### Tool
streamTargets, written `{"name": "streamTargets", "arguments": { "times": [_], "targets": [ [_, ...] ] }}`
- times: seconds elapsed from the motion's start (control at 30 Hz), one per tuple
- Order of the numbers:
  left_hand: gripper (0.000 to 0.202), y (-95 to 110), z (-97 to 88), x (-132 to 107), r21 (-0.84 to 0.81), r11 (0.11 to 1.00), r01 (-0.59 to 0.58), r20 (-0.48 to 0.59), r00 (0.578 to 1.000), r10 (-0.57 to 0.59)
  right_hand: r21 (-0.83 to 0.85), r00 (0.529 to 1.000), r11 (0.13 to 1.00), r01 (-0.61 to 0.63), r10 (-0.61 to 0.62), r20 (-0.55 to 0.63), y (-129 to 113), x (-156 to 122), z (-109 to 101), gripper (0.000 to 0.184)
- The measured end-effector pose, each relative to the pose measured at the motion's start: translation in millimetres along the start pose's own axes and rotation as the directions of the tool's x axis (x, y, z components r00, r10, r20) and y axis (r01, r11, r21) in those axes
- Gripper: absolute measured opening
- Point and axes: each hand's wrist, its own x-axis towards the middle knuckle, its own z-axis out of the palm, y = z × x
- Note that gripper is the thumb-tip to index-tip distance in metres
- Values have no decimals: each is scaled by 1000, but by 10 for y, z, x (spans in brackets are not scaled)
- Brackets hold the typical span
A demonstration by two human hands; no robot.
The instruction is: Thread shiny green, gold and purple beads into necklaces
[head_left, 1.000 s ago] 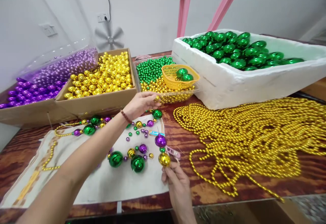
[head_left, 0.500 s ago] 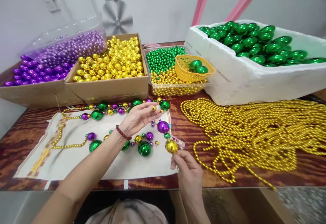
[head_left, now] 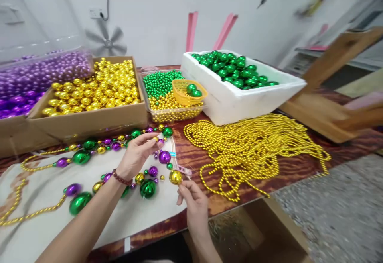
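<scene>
My left hand (head_left: 136, 155) hovers over the white cloth (head_left: 134, 211), its fingertips pinched on a small gold bead (head_left: 156, 139). My right hand (head_left: 193, 203) pinches the lower end of a short upright strand just under a large gold ball (head_left: 175, 177). Above that ball sit a small green bead (head_left: 169, 165) and a purple ball (head_left: 164, 156). A long strung necklace of green, purple and gold balls (head_left: 81, 156) lies curved across the cloth.
Cardboard boxes of gold balls (head_left: 92, 91) and purple balls (head_left: 18, 103) stand at the back left. Beside them are a clear tray of small green and gold beads (head_left: 163, 95), a yellow basket (head_left: 187, 91) and a white foam box of green balls (head_left: 239, 87). Gold bead strands (head_left: 254, 147) lie heaped at right.
My left hand drew back from the clear tray with a small gold bead and came toward the upright strand. The view swung right and pulled back; my right hand kept its hold.
</scene>
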Motion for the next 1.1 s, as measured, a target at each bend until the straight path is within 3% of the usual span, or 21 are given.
{"name": "streamTargets", "arguments": {
  "times": [0.17, 0.33, 0.57, 0.73, 0.97, 1.1],
  "targets": [
    [41, -81, 29, -11, 119, 989, -87, -34, 995, 91, 29, 999, 1000, -5, 6, -41, -4, -1, 37, 32],
    [46, -192, 168, -75, 26, 1000, 3, -98, 995, 0, 166, 995, 982, -85, 93, -37, 61, 43, 106, 36],
    [35, -434, 294, -53, -86, 991, 98, -104, 989, -107, 255, 993, 960, -115, 121, -8, 235, 86, 84, 38],
    [39, -593, 366, -80, -71, 995, 75, -99, 992, -82, 198, 994, 974, -107, 104, 22, 253, 58, 102, 34],
    [47, -763, 507, -117, 110, 993, 43, -122, 992, -30, 99, 999, 995, -26, 30, -36, 366, -13, 208, 32],
    [45, -697, 496, -103, 259, 958, 125, -28, 992, -121, -21, 998, 999, -32, 33, 59, 250, 35, 85, 29]
  ]
}}
